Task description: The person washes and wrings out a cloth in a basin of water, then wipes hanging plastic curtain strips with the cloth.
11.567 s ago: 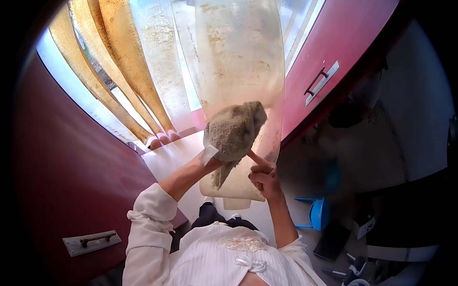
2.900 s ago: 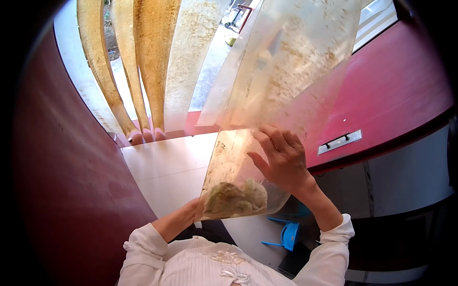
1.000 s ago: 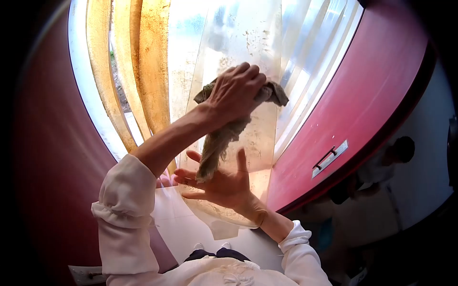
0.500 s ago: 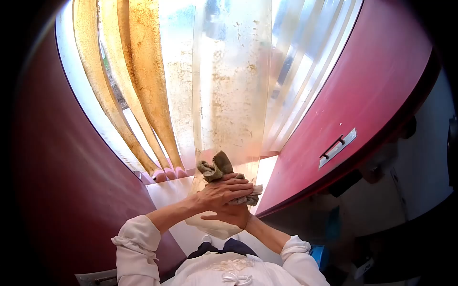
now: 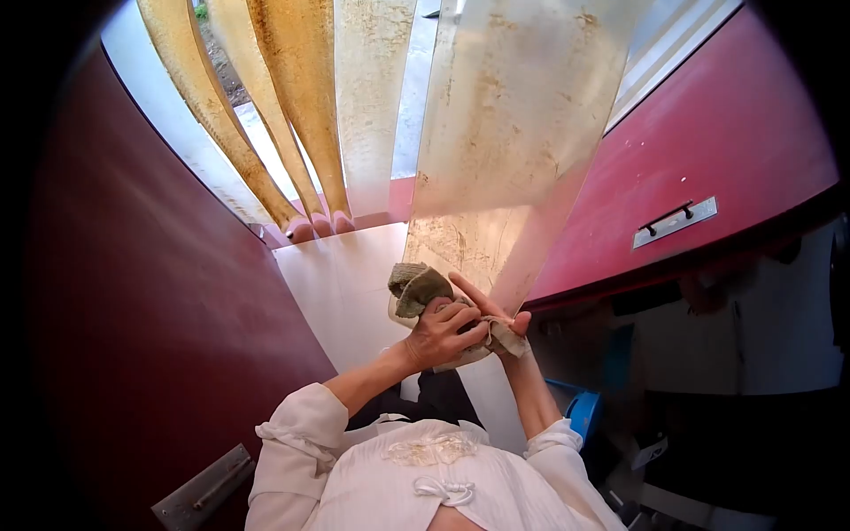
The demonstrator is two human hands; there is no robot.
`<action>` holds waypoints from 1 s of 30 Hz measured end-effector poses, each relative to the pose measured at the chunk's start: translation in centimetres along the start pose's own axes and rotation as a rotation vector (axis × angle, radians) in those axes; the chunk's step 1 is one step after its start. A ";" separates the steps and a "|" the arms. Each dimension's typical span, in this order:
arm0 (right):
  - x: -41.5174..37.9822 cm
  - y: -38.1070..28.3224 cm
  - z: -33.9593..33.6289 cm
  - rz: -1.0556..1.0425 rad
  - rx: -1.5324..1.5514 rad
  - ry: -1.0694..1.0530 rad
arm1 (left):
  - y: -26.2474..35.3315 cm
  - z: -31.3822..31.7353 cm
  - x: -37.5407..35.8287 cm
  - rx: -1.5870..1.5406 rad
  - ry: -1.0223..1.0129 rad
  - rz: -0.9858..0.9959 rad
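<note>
- Left hand closed around a bunched grey-green rag, pressing it on the bottom end of a hanging clear plastic strip.
- Right hand sits behind/under the same strip end, fingers out flat, backing the plastic against the rag. Not gripping so much as bracing; thumb position not visible.
- Strip hangs from above frame, swung toward the person, lower end at chest height over the pale floor tile.
- Handling, my read: strip is light, springy sheet that bends easily and won't hold shape without a hand behind it. Looks grimy with brown residue, likely slick if wet. Best hold is the bottom edge, pinched between rag and palm, as shown.
- Rag is soft and wadded, conforms to anything; a loose tail pokes out above the fist.
- Other strips hang to the left, dirtier and yellow-brown, bottoms resting near the red threshold. They sit just beside the held one, so a sideways swing would brush them.
- Red door with metal handle stands open on the right; a second red door on the left. Doorway is narrow between them.
- Free room is mostly toward the person and downward; blue object on the floor at right, near the feet.
</note>
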State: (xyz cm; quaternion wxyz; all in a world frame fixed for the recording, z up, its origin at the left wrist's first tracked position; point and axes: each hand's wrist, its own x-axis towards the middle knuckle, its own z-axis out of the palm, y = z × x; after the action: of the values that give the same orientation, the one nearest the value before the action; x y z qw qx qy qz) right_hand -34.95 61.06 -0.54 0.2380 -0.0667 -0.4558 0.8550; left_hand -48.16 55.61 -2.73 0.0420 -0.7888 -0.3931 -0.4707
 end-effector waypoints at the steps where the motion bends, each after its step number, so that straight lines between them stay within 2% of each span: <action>1: -1.1 0.0 0.2 0.039 0.040 0.131 | 0.1 0.0 -0.2 -0.016 -0.006 -0.023; 2: -1.6 -0.2 0.8 0.001 0.032 0.114 | 0.3 0.1 -0.5 -0.038 -0.015 -0.045; 4: -2.5 0.0 0.6 0.129 -0.073 0.319 | 1.0 -0.1 -0.2 -0.016 -0.037 -0.067; 8: -4.2 0.7 0.2 0.116 -0.121 0.432 | 2.0 0.1 -2.2 -0.043 -0.060 -0.039; 10: -4.8 -0.2 0.7 0.124 -0.227 0.452 | 2.4 1.1 -5.7 -0.026 -0.263 -0.051; 11: -5.1 -0.5 1.0 0.138 -0.330 0.468 | 2.6 1.7 -8.0 -0.058 -0.365 -0.209; 12: -5.6 -0.7 1.5 0.135 -0.335 0.456 | 2.1 2.5 -10.9 -0.188 -0.391 -0.494; 13: -6.2 -0.8 1.9 0.134 -0.340 0.476 | 0.9 2.8 -13.2 -0.115 -0.366 -0.714; 14: -7.0 -1.0 2.3 0.135 -0.345 0.497 | -0.7 3.5 -15.4 -0.112 -0.208 -1.013; 15: -7.8 -1.0 2.7 0.060 -0.378 0.511 | -2.2 2.8 -15.7 -0.270 -0.017 -1.542; 16: -9.1 -1.0 2.7 0.065 -0.380 0.507 | -5.7 3.5 -18.6 -0.607 0.309 -1.733; 17: -10.4 -1.0 2.5 0.057 -0.390 0.517 | -6.1 1.3 -16.1 -0.857 0.539 -1.802; 19: -12.7 -1.5 2.3 0.040 -0.399 0.510 | -7.9 -1.7 -12.3 -1.226 0.546 -1.594; 20: -14.1 -1.6 2.5 0.030 -0.361 0.517 | -7.1 -3.5 -8.1 -1.330 0.500 -1.402; 21: -15.5 -1.6 2.7 0.024 -0.321 0.529 | -5.3 -5.3 -3.2 -1.379 0.446 -1.359; 24: -18.9 -1.8 3.3 -0.019 -0.342 0.536 | 4.1 -8.1 8.4 -1.442 0.186 -1.180; 25: -19.4 -1.4 4.0 -0.044 -0.368 0.618 | 5.7 -7.1 9.3 -1.749 -0.040 -1.150; 26: -20.0 -0.3 4.2 -0.049 -0.367 0.611 | 8.2 -5.5 9.7 -1.824 -0.179 -1.121; 27: -20.6 1.1 3.8 -0.122 -0.372 0.715 | 10.7 -4.0 10.2 -1.886 -0.325 -1.084; 29: -21.4 1.9 3.8 -0.289 -0.365 0.977 | 15.4 -1.9 7.4 -1.602 -0.630 -1.167; 30: -22.2 1.5 4.7 -0.364 -0.436 1.082 | 17.4 -0.7 4.9 -1.456 -0.701 -1.127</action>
State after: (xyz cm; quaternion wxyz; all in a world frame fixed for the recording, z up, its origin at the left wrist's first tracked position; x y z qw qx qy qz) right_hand -17.54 46.43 -1.34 0.5591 -0.4599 -0.4389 0.5322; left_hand -35.99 46.19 6.74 -0.8035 -0.4140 -0.3161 -0.2883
